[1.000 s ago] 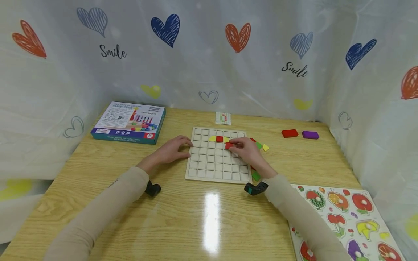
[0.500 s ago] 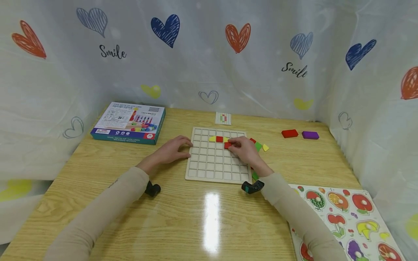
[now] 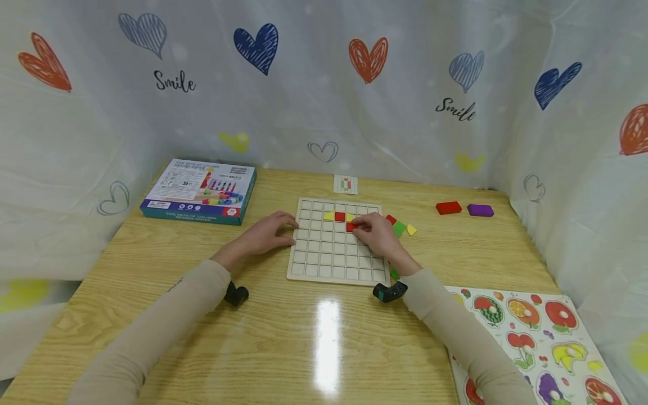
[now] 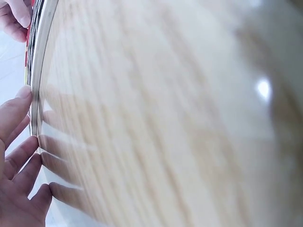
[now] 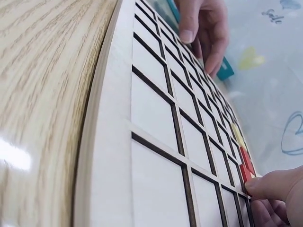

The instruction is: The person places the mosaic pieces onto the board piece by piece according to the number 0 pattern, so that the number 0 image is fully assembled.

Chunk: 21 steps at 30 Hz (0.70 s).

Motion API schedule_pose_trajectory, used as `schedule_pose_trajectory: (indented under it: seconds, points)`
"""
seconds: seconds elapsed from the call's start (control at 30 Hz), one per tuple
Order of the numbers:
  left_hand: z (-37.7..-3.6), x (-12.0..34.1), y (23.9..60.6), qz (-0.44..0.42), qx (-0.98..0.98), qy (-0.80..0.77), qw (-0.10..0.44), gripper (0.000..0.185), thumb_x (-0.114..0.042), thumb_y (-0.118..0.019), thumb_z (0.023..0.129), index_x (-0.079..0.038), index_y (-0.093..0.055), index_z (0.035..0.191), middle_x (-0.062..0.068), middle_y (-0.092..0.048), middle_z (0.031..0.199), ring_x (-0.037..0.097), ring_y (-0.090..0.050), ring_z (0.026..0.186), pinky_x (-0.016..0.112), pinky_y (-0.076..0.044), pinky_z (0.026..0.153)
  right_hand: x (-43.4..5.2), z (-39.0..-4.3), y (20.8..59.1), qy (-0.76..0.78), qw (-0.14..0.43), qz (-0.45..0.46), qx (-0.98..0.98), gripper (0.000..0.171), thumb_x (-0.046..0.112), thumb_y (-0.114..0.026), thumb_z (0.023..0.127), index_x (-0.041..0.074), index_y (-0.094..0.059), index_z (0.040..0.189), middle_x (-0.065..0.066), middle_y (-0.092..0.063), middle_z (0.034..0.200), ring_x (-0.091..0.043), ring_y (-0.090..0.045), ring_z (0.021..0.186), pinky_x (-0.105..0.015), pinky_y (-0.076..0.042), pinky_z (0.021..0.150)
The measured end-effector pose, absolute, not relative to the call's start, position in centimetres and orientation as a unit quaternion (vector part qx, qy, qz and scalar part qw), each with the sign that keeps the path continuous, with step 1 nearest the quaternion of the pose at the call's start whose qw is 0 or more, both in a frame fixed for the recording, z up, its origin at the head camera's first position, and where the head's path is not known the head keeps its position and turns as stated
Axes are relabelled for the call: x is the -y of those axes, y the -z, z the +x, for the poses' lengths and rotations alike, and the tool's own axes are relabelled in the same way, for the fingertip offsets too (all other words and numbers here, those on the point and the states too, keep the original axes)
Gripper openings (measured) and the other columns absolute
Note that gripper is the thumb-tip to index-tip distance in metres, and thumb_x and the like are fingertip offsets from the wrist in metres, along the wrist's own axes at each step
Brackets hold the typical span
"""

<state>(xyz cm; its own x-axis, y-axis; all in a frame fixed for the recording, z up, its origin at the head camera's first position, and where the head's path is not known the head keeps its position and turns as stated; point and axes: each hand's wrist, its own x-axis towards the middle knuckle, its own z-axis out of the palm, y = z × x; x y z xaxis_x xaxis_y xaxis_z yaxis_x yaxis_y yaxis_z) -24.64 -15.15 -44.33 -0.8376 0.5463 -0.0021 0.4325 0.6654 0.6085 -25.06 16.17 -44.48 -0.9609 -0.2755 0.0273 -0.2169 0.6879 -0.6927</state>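
A person seated at a wooden surface works coloured tiles into a gridded wooden board lying near the middle of it, toward the far edge. The right hand bends over the board's upper right part, its fingertips pinching a red tile that sits in the third row of cells, just below a short line of a yellow tile, a second red tile and another sliver of yellow in the second row. The left hand lies relaxed, fingers straight, pressed against the board's left edge to steady it; the left wrist view shows those fingers touching the rim. By the look of it the work is in its early part: only three or four cells hold a tile and the great bulk of the grid stands bare. Loose red, green and yellow pieces wait just off the board's right edge, a red block and a purple block lie toward the far right corner, and a small pattern card rests beyond the board's far edge. A boxed game sits at the far left, a fruit puzzle at the near right corner
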Motion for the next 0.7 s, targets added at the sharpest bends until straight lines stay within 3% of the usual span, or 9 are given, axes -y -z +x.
schedule_pose_trajectory:
  seconds: [0.43,0.7]
  points:
    - [-24.64,15.12,44.32,0.27,-0.907,-0.309,0.096,0.038,-0.023,-0.07,0.092,-0.006,-0.062,0.124,0.014,-0.05,0.136,0.032,-0.044,0.13,0.048,-0.033,0.111,-16.09,-25.11,44.61,0.366,0.029,-0.139,-0.92,0.025,0.012,-0.067,0.093,0.004,-0.07,0.117,-0.012,-0.061,0.111,-0.023,-0.06,0.096,-0.038,-0.052,0.084]
    - [-24.55,15.12,44.13,0.269,-0.908,-0.307,0.096,0.038,-0.024,-0.07,0.092,-0.006,-0.062,0.125,0.015,-0.05,0.137,0.032,-0.044,0.13,0.048,-0.033,0.111,-16.86,-24.51,44.13,0.43,0.049,-0.105,-0.895,0.034,0.017,-0.063,0.097,0.006,-0.062,0.129,-0.012,-0.056,0.125,-0.027,-0.059,0.109,-0.041,-0.05,0.093]
